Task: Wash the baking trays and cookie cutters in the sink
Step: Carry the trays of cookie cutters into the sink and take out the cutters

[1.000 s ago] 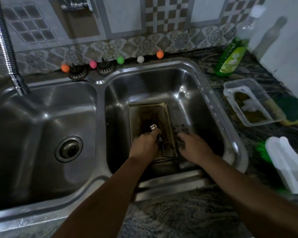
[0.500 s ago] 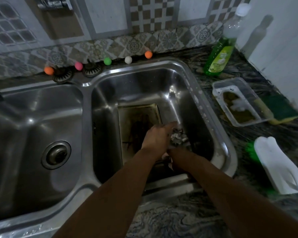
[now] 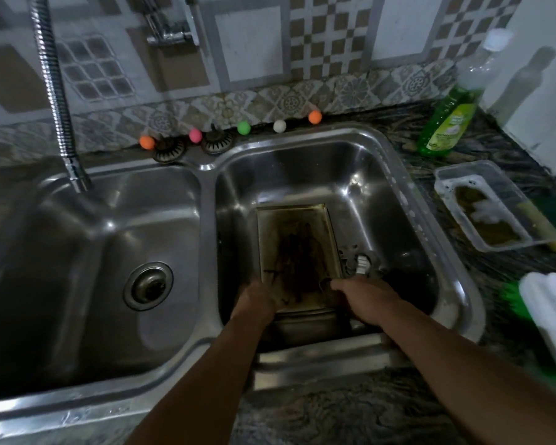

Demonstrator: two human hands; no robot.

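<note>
A dirty rectangular baking tray (image 3: 297, 239) with a dark burnt stain lies in the right basin of the steel double sink (image 3: 398, 175). Another tray's edge (image 3: 305, 324) shows beneath its near end. A small heap of metal cookie cutters (image 3: 358, 263) sits on the basin floor against the tray's right side. My left hand (image 3: 254, 300) is closed on the tray's near left corner. My right hand (image 3: 365, 300) is closed on the near right corner, just in front of the cutters.
The left basin has a drain (image 3: 148, 285) and a flexible tap hose (image 3: 57, 101) above it. On the counter to the right stand a green dish soap bottle (image 3: 446, 123), a plastic tub with a sponge (image 3: 482, 207), and a white and green brush (image 3: 549, 313).
My left hand left the cookie cutters beside the tray and moved back to the tray's near left corner. My right hand came out from under it to the near right corner.
</note>
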